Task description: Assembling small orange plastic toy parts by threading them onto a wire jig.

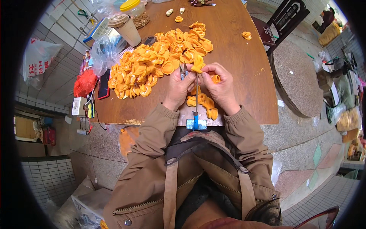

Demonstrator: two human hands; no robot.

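Observation:
A thin metal rod (197, 95) rises from a blue metal clamp (196, 124) at the table's near edge. On its tip sits a yellow-orange, petal-like fabric piece (198, 64). My left hand (178, 88) is closed, with small scissors (183, 71) tucked in it, blades pointing away, and its fingertips beside the rod. My right hand (221, 86) pinches at the fabric piece on the tip; another orange piece (215, 79) shows by its palm. Several rolled orange pieces (202, 101) lie below the hands. A big heap of cupped orange pieces (152, 63) spreads to the left.
Left of the heap are a phone (103, 84), a red plastic bag (84, 83) and a clear bag (103, 53). Farther back stand a lidded cup (126, 30) and a yellow-lidded jar (136, 14). One orange piece (247, 35) lies far right, near a dark chair (280, 28).

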